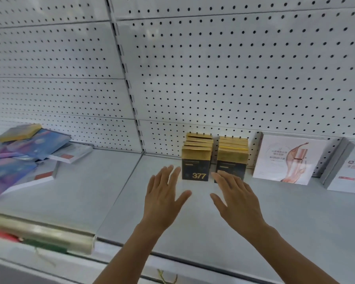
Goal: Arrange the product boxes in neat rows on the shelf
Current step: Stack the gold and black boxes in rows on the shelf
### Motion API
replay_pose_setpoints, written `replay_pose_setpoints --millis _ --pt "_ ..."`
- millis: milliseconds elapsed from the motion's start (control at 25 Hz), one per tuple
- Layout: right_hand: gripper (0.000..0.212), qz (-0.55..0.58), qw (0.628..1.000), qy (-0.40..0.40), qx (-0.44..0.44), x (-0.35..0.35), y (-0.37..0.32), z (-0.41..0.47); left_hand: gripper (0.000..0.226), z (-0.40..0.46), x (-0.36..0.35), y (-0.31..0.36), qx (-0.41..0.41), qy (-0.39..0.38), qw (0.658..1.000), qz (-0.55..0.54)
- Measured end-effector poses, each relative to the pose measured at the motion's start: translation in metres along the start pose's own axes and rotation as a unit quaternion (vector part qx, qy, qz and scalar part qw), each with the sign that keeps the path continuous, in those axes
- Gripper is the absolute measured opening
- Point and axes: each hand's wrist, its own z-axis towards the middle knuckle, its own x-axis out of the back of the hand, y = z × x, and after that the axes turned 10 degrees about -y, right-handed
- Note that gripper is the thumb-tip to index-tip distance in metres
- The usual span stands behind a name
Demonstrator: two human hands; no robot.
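Hands hover flat over the shelf (193, 222), holding nothing: left hand (162, 198) and right hand (237, 198), fingers straight. Just past their fingertips, 2 rows of gold-topped boxes (197, 158) stand squared against the pegboard (234, 78). That part looks done. Farther left of the left hand, blue boxes (25, 152) lie jumbled, seemingly unsorted.

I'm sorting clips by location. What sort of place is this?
Most likely a shop aisle being stocked. A white pegboard back wall rises behind a metal shelf, two rows of gold-and-black product boxes stand on it, and a white cosmetics box leans beside them.
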Motion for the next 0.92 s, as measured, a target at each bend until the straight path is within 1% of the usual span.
replay_pose_setpoints --millis 160,320,520,640,760,920 --pt "0.043 0.058 0.998 0.006 0.027 -0.019 -0.061 0.0 0.065 -0.04 0.012 -0.047 0.016 0.043 0.999 -0.026" --pt "0.04 0.085 0.995 -0.02 0.043 -0.046 -0.15 0.019 0.06 -0.083 0.04 -0.129 0.045 0.057 0.997 -0.012" --pt "0.038 0.131 0.989 -0.057 0.049 -0.09 -0.276 0.053 0.058 -0.134 0.094 -0.262 0.079 0.025 0.997 0.006" --pt "0.038 0.172 0.982 -0.076 0.033 -0.116 -0.34 0.075 0.055 -0.155 0.123 -0.331 0.09 -0.002 0.996 -0.007" --pt "0.039 0.211 0.97 -0.116 0.009 -0.136 -0.386 0.093 0.056 -0.164 0.145 -0.381 0.098 -0.012 0.995 -0.02" --pt "0.038 0.23 0.958 -0.171 -0.012 -0.15 -0.426 0.132 0.057 -0.15 0.163 -0.431 0.116 -0.047 0.991 -0.047"
